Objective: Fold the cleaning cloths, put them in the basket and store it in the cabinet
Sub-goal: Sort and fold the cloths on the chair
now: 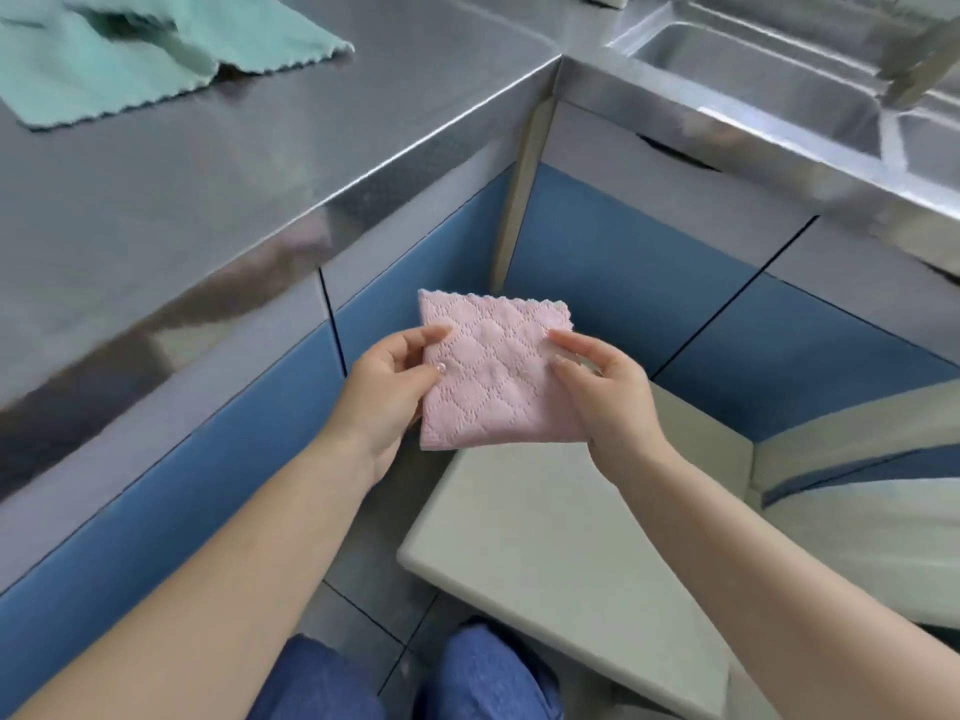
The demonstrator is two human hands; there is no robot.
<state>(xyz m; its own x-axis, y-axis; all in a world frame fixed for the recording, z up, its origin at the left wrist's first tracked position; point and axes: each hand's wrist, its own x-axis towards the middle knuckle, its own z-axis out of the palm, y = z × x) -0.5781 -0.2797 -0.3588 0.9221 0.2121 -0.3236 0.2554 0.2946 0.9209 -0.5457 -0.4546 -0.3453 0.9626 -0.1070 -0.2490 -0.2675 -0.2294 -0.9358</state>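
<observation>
Both edges of the folded pink cloth (493, 371) are pinched — left hand (387, 387), right hand (605, 392) — so the fold is kept, below the counter (260, 163).

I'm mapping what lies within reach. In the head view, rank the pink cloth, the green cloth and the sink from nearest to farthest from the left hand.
From the left hand:
1. Pink cloth, folded, gripped by both hands.
2. Green cloth, unfolded on the counter, far left.
3. Sink, far right, past the counter corner.
</observation>
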